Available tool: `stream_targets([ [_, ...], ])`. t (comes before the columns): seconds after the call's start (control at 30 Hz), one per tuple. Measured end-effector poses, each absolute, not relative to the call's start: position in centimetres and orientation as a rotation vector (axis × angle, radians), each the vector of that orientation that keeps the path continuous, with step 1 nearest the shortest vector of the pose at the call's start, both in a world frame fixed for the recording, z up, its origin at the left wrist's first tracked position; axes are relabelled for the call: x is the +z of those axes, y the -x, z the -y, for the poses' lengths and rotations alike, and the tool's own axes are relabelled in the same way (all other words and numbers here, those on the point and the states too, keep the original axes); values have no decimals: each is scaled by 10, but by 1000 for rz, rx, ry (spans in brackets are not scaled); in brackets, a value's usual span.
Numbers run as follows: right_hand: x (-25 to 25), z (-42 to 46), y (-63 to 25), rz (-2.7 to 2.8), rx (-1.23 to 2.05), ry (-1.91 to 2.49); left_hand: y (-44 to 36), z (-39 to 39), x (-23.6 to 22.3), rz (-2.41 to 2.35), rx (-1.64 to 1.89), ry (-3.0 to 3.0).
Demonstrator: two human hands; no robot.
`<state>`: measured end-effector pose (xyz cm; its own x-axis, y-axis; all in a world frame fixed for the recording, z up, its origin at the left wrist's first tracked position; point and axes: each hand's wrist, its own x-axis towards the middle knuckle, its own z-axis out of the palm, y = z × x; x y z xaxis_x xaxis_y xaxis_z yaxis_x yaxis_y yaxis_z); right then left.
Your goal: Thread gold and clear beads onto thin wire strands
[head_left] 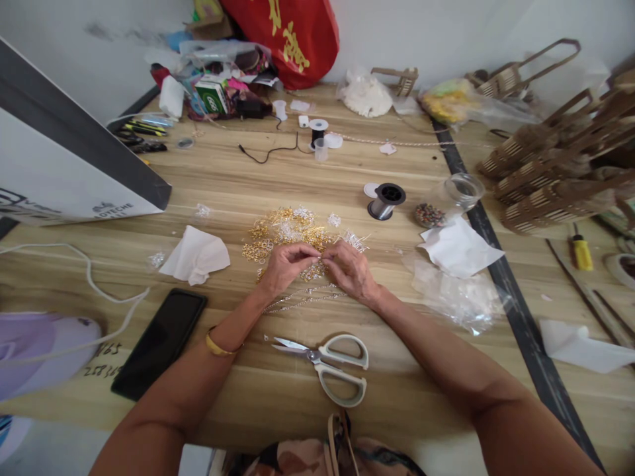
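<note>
My left hand [289, 266] and my right hand [350, 270] meet over the middle of the table, thumb and finger of each pinched together. Whatever sits between the fingertips is too small to make out. Just beyond them spreads a pile of gold and silver jewellery findings [285, 228], with small rings on its left side. Silver pins [355, 240] lie by my right hand. A thin chain [302, 299] stretches across the wood below both hands. Nearer to me are white-handled scissors [317, 360], blades pointing left and slightly apart.
A black phone [159, 344] lies by my left forearm, near a crumpled white paper [196, 256]. To the right are a wire spool [386, 201], a tipped jar of beads [454, 196] and plastic bags [461, 297]. Brown wooden-looking racks [550, 158] stand at the far right.
</note>
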<state>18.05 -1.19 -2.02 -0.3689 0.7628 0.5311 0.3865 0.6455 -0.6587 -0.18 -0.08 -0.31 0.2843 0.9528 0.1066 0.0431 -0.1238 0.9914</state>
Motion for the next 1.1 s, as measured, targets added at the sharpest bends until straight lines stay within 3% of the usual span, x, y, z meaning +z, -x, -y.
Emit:
stream_targets([
  [1.1,-19,13,-180,1993,522,858,2,1,-6,-1060,1006,-1376],
])
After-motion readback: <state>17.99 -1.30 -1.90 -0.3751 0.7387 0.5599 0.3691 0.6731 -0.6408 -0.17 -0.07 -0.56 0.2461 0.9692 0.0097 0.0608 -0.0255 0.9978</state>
